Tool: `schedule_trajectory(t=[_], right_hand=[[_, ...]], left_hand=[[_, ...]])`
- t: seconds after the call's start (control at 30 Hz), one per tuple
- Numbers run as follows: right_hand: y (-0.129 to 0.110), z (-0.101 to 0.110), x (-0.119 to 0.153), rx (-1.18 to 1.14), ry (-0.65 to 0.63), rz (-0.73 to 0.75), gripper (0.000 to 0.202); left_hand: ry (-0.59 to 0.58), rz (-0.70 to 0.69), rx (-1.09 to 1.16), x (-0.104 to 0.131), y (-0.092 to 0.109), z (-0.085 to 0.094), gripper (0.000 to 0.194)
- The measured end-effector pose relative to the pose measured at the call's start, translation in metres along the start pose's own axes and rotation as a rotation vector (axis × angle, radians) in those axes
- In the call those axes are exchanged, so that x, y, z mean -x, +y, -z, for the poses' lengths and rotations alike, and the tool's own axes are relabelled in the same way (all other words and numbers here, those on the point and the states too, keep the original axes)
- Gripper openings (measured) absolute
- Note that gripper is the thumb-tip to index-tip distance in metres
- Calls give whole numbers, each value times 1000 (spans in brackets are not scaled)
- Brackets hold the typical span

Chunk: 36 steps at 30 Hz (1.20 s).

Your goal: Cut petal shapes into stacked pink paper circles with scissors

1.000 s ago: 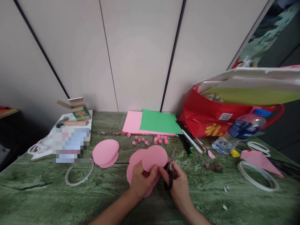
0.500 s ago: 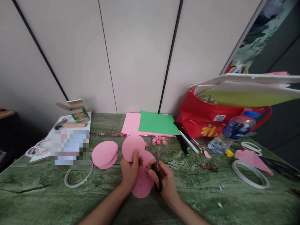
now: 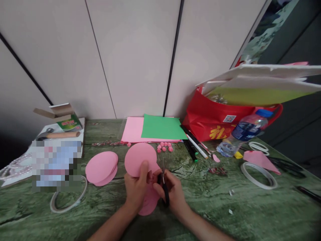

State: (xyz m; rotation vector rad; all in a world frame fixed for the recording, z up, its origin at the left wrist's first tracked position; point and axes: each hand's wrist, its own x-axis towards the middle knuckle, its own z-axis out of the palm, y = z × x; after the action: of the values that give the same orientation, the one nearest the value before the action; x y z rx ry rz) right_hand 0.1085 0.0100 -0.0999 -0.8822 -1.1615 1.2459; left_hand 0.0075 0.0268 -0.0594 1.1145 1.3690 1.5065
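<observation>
My left hand (image 3: pixel 136 190) is closed on a round pink paper disc (image 3: pixel 140 157), thumb pressed flat on its face. A pair of scissors (image 3: pixel 164 187) with black handles sits in my right hand (image 3: pixel 174 192), blades pointing away from me. The right fingertips are close beside the left fingers, near the lower edge of the disc; whether they touch the paper is hard to tell. More pink paper circles (image 3: pixel 149 204) lie on the table beneath both hands, partly hidden by them. Left of my hands rests a small stack of pink discs (image 3: pixel 101 167).
Pink sheets (image 3: pixel 131 129) and a green sheet (image 3: pixel 163 127) lie at the back, near several small pink rolls (image 3: pixel 164 146). Pens (image 3: pixel 197 145), a red bag (image 3: pixel 205 113), a bottle (image 3: pixel 243 134) and tape (image 3: pixel 259 175) stand right. Left are another tape roll (image 3: pixel 69 204) and a hammer (image 3: pixel 60 135).
The view has shifted, so most things appear further left. My right hand with the scissors has come closer to the left hand. The held disc faces me more fully.
</observation>
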Motion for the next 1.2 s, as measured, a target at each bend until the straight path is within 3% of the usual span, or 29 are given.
schedule_trajectory(t=[0.27, 0.4, 0.47, 0.53, 0.63, 0.7, 0.77, 0.8, 0.9, 0.93, 0.97, 1.03, 1.1, 1.17, 1.2], right_hand=[[2, 0, -3, 15, -56, 5, 22], [-2, 10, -8, 4, 11, -48, 24], [-25, 22, -4, 28, 58, -70, 25], [-66, 35, 6, 40, 130, -58, 24], [-137, 48, 31, -196, 253, -69, 18], [-172, 48, 47, -344, 233, -69, 18], [-185, 39, 59, -389, 105, -108, 18], [-184, 32, 62, -393, 68, -152, 18], [-161, 4, 70, -415, 12, -294, 23], [-152, -6, 71, -434, 21, -321, 24], [-145, -15, 73, -471, 114, -329, 25], [-136, -30, 73, -544, 229, -337, 29], [-134, -38, 66, -575, 238, -282, 25], [-132, -38, 51, -527, 312, -124, 19], [-128, -35, 42, -472, 406, -15, 17]], left_hand=[[66, -10, -152, -2, -4, -3, 34], [45, -85, -264, -25, 18, 30, 37], [49, -86, -363, -31, 38, 58, 37], [100, -74, -505, -26, 62, 84, 39], [239, -104, -678, 1, 92, 103, 45], [258, -152, -698, 21, 109, 100, 48], [139, -207, -717, 38, 124, 91, 46], [106, -243, -723, 45, 132, 85, 43], [177, -320, -686, 61, 149, 71, 37], [180, -307, -641, 65, 152, 66, 36], [156, -271, -573, 68, 153, 60, 37], [95, -186, -377, 69, 148, 45, 38], [9, -59, -235, 62, 132, 27, 36], [-94, 23, -138, 47, 106, 10, 39], [-133, 47, -88, 37, 91, 3, 41]])
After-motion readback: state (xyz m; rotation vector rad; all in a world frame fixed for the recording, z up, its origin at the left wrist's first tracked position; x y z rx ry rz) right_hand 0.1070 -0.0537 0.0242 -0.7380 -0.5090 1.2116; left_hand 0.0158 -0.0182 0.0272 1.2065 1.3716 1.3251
